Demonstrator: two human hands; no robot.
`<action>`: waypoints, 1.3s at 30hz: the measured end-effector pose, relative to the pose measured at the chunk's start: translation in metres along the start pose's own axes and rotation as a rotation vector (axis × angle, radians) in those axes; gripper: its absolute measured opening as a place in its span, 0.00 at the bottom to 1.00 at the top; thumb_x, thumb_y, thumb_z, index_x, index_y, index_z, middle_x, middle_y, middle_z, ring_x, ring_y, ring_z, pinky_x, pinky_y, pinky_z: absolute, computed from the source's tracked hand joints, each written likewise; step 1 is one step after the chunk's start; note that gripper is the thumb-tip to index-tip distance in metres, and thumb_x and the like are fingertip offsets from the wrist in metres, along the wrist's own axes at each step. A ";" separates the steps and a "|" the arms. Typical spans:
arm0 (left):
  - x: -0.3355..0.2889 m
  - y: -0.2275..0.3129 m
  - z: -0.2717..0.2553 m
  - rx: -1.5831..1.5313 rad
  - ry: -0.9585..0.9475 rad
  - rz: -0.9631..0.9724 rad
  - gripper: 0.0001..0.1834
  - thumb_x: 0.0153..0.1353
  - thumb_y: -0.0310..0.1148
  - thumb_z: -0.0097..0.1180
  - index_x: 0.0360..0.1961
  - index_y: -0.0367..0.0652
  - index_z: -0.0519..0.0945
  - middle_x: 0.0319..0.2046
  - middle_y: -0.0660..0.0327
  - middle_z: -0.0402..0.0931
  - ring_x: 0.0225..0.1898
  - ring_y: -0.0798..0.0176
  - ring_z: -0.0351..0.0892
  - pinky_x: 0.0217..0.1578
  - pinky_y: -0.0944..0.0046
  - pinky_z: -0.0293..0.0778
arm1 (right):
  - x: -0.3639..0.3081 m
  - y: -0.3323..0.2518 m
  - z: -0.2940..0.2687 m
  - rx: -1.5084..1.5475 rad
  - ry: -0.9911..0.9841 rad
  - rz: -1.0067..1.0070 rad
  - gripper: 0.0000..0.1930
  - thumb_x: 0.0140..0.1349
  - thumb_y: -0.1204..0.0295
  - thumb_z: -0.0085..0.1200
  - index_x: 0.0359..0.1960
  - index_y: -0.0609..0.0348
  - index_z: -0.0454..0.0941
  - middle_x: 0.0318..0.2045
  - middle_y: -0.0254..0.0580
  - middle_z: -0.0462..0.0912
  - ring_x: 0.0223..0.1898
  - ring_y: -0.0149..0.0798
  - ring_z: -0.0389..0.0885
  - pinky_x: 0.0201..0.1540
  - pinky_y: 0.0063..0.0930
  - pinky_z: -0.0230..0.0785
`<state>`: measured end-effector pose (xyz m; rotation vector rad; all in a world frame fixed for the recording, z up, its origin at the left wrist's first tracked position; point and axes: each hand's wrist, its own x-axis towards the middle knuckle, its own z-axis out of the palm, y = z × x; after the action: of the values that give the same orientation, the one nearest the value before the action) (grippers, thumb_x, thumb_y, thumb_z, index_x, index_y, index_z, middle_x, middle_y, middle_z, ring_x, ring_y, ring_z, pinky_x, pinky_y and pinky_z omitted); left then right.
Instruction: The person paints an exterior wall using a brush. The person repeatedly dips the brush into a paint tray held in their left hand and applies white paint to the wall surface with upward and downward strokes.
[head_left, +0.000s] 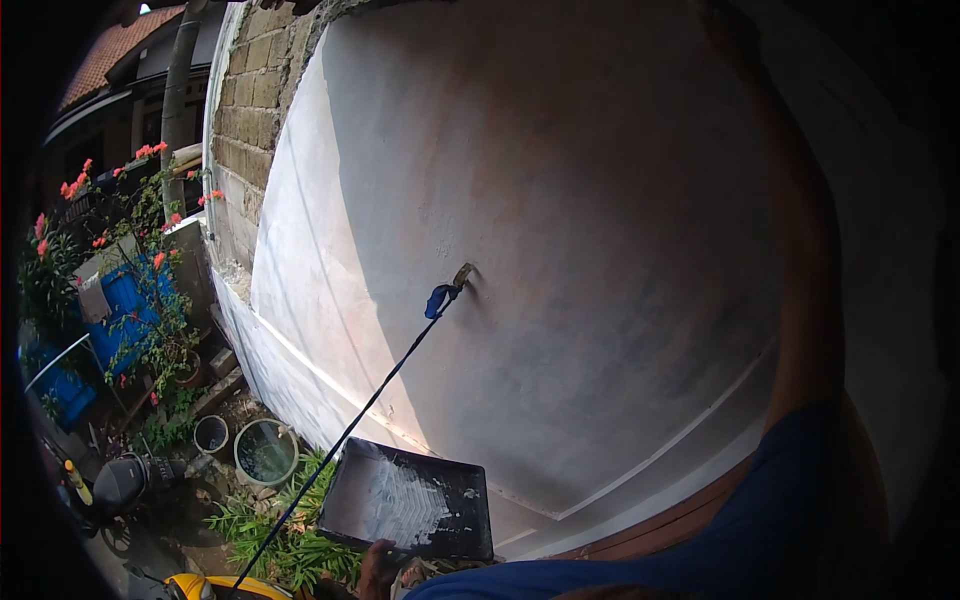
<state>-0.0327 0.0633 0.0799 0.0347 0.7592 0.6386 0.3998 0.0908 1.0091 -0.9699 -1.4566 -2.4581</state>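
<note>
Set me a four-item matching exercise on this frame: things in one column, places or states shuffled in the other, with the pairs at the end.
Things
1. Black rectangular paint tray
2. Long thin dark-blue cord
3. Coral-red flower clusters
4. Bare left hand

Places or states
A. Gripping the tray's near edge
B. Toward the picture's left side
C. Coated in part with whitish paint
D. Slanting up to a short peg on the pale wall

Pairs: 1-C, 2-D, 3-B, 4-A

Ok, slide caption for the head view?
Left hand holds a paint-smeared black roller tray beside a patchy white wall; right hand raised in shadow.
</note>
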 end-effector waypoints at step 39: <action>-0.030 -0.008 0.050 0.030 -0.106 0.089 0.04 0.50 0.27 0.51 0.26 0.39 0.70 0.30 0.58 0.65 0.36 0.57 0.66 0.43 0.40 0.68 | -0.010 -0.140 -0.006 0.304 -0.154 0.220 0.12 0.52 0.75 0.48 0.39 0.59 0.75 0.22 0.44 0.78 0.20 0.39 0.75 0.24 0.29 0.66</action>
<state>-0.0125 0.0495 0.1335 0.1293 0.6671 0.7049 0.3478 0.1579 0.8969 -1.1980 -1.6113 -1.9768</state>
